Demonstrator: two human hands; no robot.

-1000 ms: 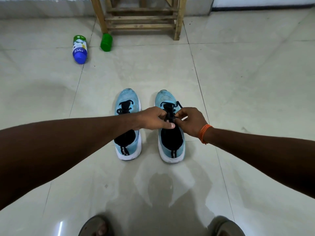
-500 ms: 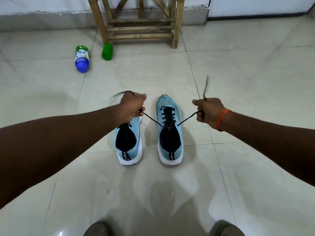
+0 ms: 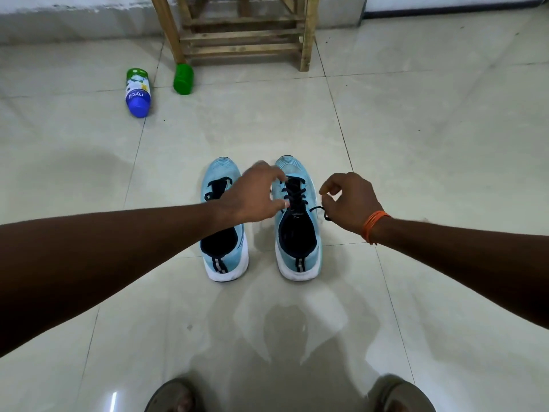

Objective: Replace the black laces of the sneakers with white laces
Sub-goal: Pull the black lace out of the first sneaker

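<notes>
My left hand (image 3: 252, 194) hovers over the right sneaker (image 3: 297, 227), fingers spread above its black lace (image 3: 294, 191). My right hand (image 3: 350, 200) is just beside that shoe, fingers curled; I cannot tell if it pinches the loose lace end (image 3: 319, 209). The left sneaker (image 3: 221, 248) stands alongside

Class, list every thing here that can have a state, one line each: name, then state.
Left sneaker: upright, black-laced.
Right sneaker: upright, black lace untied but threaded.
Left hand: open, over right sneaker's laces.
Right hand: fingers curled by loose lace end; grip unclear.
Blue bottle: lying on its side.
</notes>
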